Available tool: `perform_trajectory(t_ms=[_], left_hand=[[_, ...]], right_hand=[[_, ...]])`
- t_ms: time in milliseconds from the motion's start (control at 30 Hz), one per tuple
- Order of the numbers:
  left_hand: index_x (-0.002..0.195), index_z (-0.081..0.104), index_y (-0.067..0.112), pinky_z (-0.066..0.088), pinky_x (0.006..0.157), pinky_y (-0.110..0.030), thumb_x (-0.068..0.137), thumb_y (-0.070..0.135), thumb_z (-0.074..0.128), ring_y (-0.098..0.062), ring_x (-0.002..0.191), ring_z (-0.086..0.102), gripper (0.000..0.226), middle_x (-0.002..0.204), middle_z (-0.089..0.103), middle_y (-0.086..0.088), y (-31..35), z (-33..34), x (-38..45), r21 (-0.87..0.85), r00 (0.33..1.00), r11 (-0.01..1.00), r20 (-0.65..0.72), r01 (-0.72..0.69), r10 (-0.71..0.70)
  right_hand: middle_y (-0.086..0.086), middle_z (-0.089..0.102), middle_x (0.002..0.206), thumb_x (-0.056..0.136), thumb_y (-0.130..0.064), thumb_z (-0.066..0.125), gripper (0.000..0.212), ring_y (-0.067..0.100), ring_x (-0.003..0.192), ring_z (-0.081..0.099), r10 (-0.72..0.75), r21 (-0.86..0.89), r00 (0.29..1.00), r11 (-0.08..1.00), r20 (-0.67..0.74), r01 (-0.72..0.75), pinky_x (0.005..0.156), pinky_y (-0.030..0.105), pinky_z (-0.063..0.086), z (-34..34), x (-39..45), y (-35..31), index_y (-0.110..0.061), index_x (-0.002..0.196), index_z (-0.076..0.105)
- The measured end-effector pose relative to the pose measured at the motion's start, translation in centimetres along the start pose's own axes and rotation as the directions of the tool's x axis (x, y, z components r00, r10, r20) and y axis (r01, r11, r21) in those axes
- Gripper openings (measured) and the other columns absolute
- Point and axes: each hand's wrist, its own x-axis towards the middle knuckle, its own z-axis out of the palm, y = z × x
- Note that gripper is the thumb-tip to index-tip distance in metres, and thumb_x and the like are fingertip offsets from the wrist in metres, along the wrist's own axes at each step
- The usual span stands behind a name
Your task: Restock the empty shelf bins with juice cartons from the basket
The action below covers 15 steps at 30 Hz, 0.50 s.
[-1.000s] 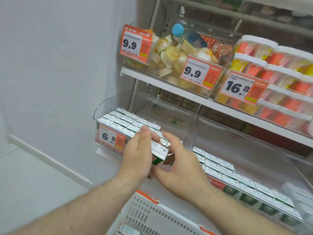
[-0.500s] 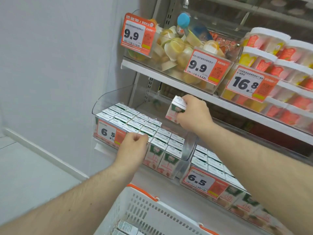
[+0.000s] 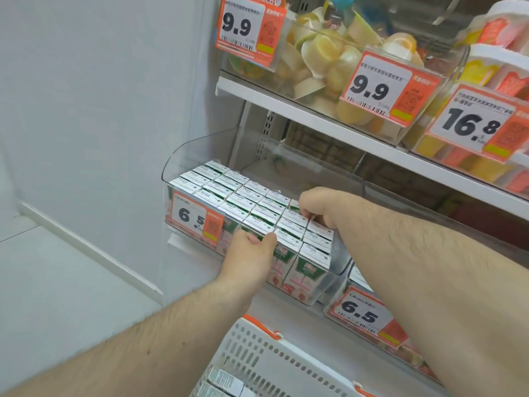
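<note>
A clear bin with a 6.5 price tag holds several rows of white-topped juice cartons. My right hand reaches over the bin's right side. Its fingers curl round one juice carton, which is low at the back of the rows and mostly hidden by the hand. My left hand is at the bin's front rim, thumb and fingers curled over the edge by the front cartons. The white basket with orange handles sits below, with more cartons inside.
A second clear bin, also tagged 6.5, stands to the right, partly behind my right forearm. The shelf above carries bins of fruit cups tagged 9.9 and 16.8. A white wall is at the left.
My right hand has brought the carton down from above the bin's back into the rows. My left hand stays at the front rim. The view has moved closer.
</note>
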Motion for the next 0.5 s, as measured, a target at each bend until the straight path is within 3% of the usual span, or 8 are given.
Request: perform_trajectory(t_ms=[133,200,267,400,500], left_hand=[[0.086,0.035,0.017,0.032,0.055,-0.025,0.098,0.035,0.049,-0.012,0.063,0.037,0.025,0.073,0.038,0.002,0.0,0.2,-0.1,-0.002,1.0,1.0,-0.011,0.003,-0.003],[0.086,0.035,0.017,0.031,0.055,-0.024,0.099,0.035,0.048,-0.011,0.063,0.037,0.025,0.074,0.039,0.002,0.0,0.3,-0.1,-0.003,1.0,1.0,-0.016,0.003,-0.004],[0.085,0.035,0.018,0.031,0.056,-0.025,0.1,0.037,0.047,-0.011,0.065,0.037,0.027,0.075,0.039,0.002,-0.1,0.4,0.0,0.009,1.0,1.0,-0.024,-0.002,0.003],[0.084,0.035,0.018,0.03,0.057,-0.026,0.099,0.037,0.048,-0.012,0.066,0.036,0.027,0.076,0.038,0.002,-0.3,0.5,0.2,0.021,1.0,1.0,-0.026,-0.005,0.005],[0.087,0.036,0.017,0.032,0.058,-0.025,0.099,0.033,0.049,-0.013,0.069,0.038,0.024,0.079,0.039,0.0,-0.2,0.5,0.0,-0.036,1.0,0.999,-0.007,0.016,-0.017]], right_hand=[[0.017,0.056,0.093,0.08,0.008,0.041,0.013,0.032,0.075,0.061,0.043,0.231,0.999,0.972,0.007,-0.043,0.069,0.035,0.049,-0.1,0.3,-0.2,-0.002,0.08,0.049],[0.022,0.068,0.1,0.083,0.004,0.04,0.018,0.038,0.082,0.07,0.067,0.311,0.995,0.947,0.073,-0.087,0.076,0.043,0.056,-0.1,0.3,-0.1,0.001,0.092,0.056],[0.022,0.072,0.101,0.089,0.0,0.041,0.022,0.037,0.083,0.072,0.074,0.287,0.993,0.953,0.094,-0.098,0.08,0.048,0.056,0.0,0.3,-0.2,0.001,0.103,0.057],[0.02,0.07,0.111,0.094,-0.005,0.042,0.024,0.034,0.099,0.07,0.048,0.173,0.997,0.983,0.052,-0.056,0.089,0.046,0.052,0.2,-0.1,-0.3,0.0,0.11,0.058],[0.013,0.067,0.103,0.097,-0.012,0.041,0.019,0.026,0.088,0.065,0.006,0.013,1.0,1.0,-0.007,-0.006,0.085,0.037,0.05,0.5,-1.2,-0.4,-0.007,0.097,0.058]])
